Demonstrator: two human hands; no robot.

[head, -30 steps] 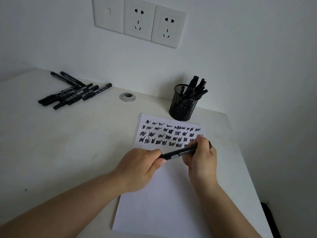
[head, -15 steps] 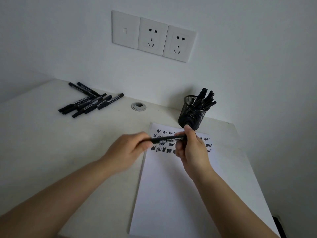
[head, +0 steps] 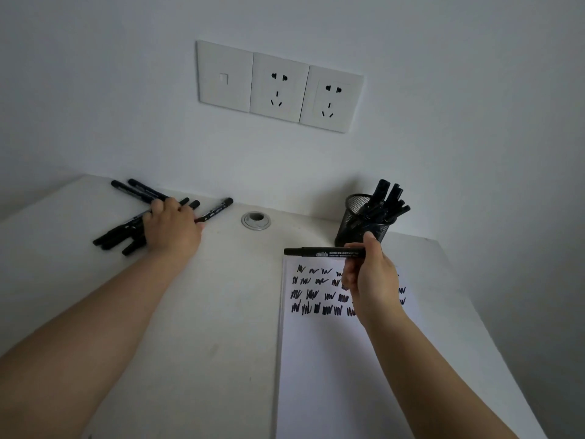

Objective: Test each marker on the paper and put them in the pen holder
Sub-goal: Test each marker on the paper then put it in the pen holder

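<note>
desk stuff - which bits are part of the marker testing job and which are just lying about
Part of the job:
marker in right hand
loose markers under left hand
paper
pen holder

Just there:
cable grommet
wall sockets

Two hands are in view: a left hand point(head: 171, 226) and a right hand point(head: 372, 277). One black marker point(head: 319, 251) is held above the paper. One sheet of paper point(head: 332, 375) lies near the tabletop's right edge, bearing four rows of black scribbles. One mesh pen holder point(head: 354, 220) stands near the back right corner with several markers, number unclear. About seven loose markers point(head: 126, 232) lie at the back left. One round grommet point(head: 255, 220) sits by the back edge.
</note>
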